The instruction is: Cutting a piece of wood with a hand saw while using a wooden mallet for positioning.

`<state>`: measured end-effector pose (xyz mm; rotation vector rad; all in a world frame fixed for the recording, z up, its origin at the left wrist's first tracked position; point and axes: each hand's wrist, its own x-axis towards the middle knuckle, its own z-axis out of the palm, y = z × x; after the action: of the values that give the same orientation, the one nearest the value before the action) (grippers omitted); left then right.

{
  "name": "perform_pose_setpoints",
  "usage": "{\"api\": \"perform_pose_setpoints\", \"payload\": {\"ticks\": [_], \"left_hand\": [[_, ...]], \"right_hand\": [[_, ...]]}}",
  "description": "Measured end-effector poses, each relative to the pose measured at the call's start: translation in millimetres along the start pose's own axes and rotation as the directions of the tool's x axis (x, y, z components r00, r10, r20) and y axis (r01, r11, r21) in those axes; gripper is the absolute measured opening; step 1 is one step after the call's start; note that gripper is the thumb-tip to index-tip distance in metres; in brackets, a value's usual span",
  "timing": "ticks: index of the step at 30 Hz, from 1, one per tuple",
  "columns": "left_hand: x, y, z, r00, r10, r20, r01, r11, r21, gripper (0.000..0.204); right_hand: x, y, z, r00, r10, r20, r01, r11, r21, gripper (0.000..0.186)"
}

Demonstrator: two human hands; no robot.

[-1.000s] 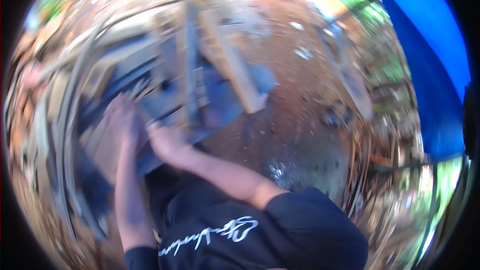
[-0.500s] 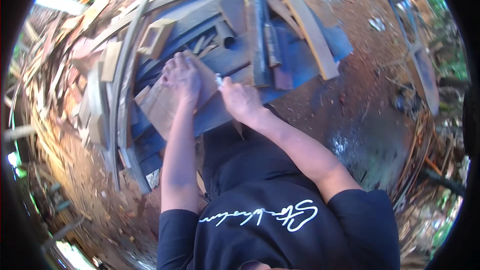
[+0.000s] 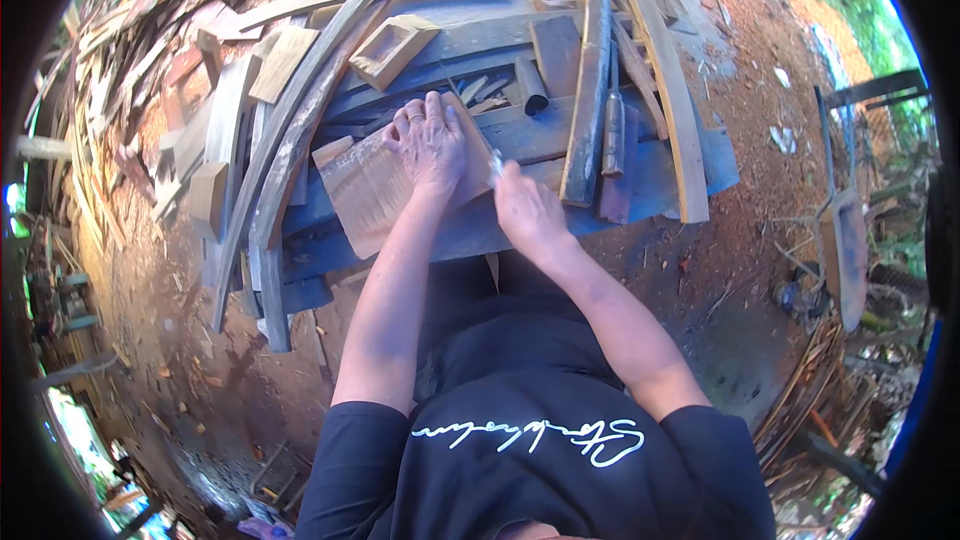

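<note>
My left hand (image 3: pixel 432 152) presses with spread fingers on a flat brown wooden board (image 3: pixel 365 190), which lies at a slant on the near edge of the workbench. A ring shows on one finger. Close to the board's right part, my right hand (image 3: pixel 532 215) is closed round a hand tool (image 3: pixel 496 164) with a whitish front part. From it a thin dark line runs away from me across the board, like a blade seen edge-on. The handle is hidden in my fist, so the exact kind of tool does not show.
Long wooden strips (image 3: pixel 330 70) lie along the bench's left side. A small hollow wooden block (image 3: pixel 393 48), a dark tube (image 3: pixel 529 87), a chisel-like tool (image 3: pixel 613 135) and a long plank (image 3: pixel 672 110) lie around the board. Scrap wood (image 3: pixel 110 140) is heaped on the left ground.
The whole view has shifted, so the bench and hands appear farther right. My left hand stays on the board; my right hand, still closed on the tool, has moved slightly nearer to me along it.
</note>
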<state>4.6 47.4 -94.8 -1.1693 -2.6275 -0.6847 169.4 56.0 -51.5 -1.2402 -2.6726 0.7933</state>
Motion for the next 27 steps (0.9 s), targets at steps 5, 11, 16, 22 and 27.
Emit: {"api": "perform_pose_setpoints", "payload": {"ticks": [5, 11, 16, 22, 27], "left_hand": [[0.9, 0.2, -4.5, 0.998, 0.031, -0.057, -0.033, 0.999, -0.039, 0.032], [-2.5, -0.5, 6.1, 0.998, 0.014, -0.063, -0.017, 0.999, -0.044, 0.032], [-2.8, -1.0, -1.9, 1.000, -0.019, 0.006, 0.019, 1.000, 0.012, 0.037], [-0.9, 0.5, 0.0, 1.000, -0.021, -0.008, 0.021, 0.999, 0.025, 0.034], [-1.1, 3.2, 2.9, 0.999, -0.008, -0.054, 0.008, 1.000, 0.002, 0.032]], "right_hand": [[-33.5, -1.4, -7.2, 0.999, 0.016, 0.033, -0.013, 0.996, -0.087, 0.022], [8.6, -3.2, 6.4, 0.998, -0.039, -0.046, 0.036, 0.998, -0.059, 0.023], [-39.0, 0.4, -2.7, 0.999, 0.030, 0.046, -0.025, 0.994, -0.103, 0.023], [16.0, -9.2, 8.5, 0.999, -0.030, -0.023, 0.028, 0.997, -0.068, 0.021], [-39.2, 4.0, -2.9, 1.000, -0.008, 0.018, 0.010, 0.996, -0.089, 0.021]]}}
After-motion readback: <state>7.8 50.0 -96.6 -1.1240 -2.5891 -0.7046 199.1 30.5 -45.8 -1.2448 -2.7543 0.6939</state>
